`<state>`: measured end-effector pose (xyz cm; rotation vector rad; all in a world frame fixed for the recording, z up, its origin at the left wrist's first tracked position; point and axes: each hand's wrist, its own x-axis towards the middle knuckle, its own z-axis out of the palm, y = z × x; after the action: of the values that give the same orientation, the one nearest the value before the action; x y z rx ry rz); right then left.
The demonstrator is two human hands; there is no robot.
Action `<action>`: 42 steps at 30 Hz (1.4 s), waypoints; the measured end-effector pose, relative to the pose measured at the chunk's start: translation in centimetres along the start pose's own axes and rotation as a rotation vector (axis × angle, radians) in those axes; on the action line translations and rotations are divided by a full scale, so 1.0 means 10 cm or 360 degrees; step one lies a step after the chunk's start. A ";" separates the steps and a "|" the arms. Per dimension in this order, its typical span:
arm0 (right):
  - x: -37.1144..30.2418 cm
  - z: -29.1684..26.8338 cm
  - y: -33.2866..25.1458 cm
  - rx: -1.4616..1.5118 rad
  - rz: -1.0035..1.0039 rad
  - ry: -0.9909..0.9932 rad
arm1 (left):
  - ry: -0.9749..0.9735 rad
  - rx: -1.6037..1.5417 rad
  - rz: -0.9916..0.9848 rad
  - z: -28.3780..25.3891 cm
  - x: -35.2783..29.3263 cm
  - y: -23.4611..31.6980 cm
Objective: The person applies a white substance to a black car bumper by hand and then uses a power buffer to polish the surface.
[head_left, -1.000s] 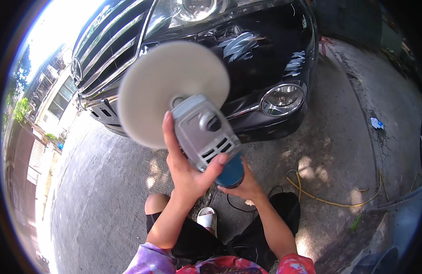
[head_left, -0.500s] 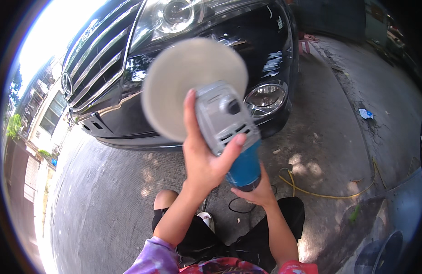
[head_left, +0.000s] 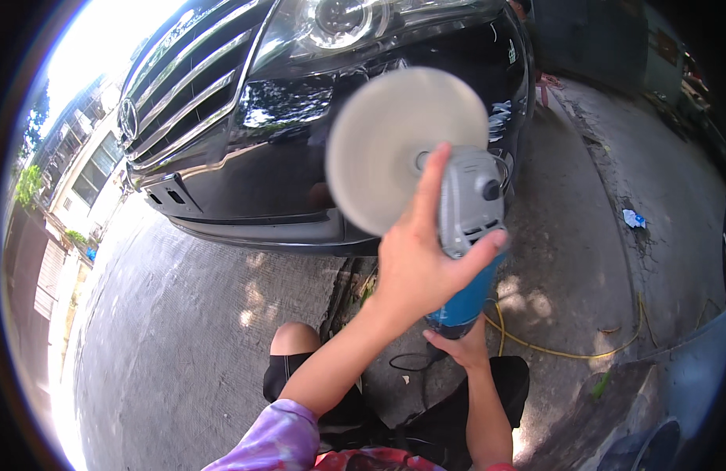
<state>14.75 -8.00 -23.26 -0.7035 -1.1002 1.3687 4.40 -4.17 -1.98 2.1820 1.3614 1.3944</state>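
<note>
Both hands hold a power polisher (head_left: pixel 466 200) with a grey metal head and a blue body. My left hand (head_left: pixel 410 263) is closed around its head from the left, the forefinger stretched along the top and the thumb across to the right side. At the rear end, my right hand (head_left: pixel 468 345) grips the tool; its fingers are partly hidden beneath it. The round white pad (head_left: pixel 378 157) looks smeared, as if spinning, in front of a black car bumper (head_left: pixel 276 184). Whether pad and bumper touch, I cannot tell. White streaks (head_left: pixel 499 119) mark the bumper's right corner.
Above the bumper are a headlight (head_left: pixel 343 20) and a chrome-barred grille (head_left: pixel 194 98). A yellow cord (head_left: pixel 567 353) lies on the concrete floor (head_left: pixel 190 314) to the right, with a crumpled blue-white scrap (head_left: pixel 634 219) farther off. A pale blue panel (head_left: pixel 704 369) stands at the right edge.
The polisher and both hands have moved right across the bumper, with the left hand shifting most. The round fog lamp is now mostly hidden behind the tool. My view has shifted slightly too.
</note>
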 end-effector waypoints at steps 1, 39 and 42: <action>0.02 0.10 0.01 -0.0004 -0.0003 -0.0062 | 0.0075 -0.0037 0.0037 -0.09 -0.04 -0.04; 0.08 0.46 0.36 -0.0115 -0.0040 0.0028 | 0.0179 -0.0339 0.0217 -0.37 -0.28 -0.61; 0.18 0.75 0.50 -0.0316 -0.0280 -0.0088 | 0.0510 -0.0478 0.0085 -0.67 -0.66 -0.92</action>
<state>5.75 -7.13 -24.63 -0.6967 -1.3233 1.1452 -7.19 -6.16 -7.95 1.8725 1.0995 1.8942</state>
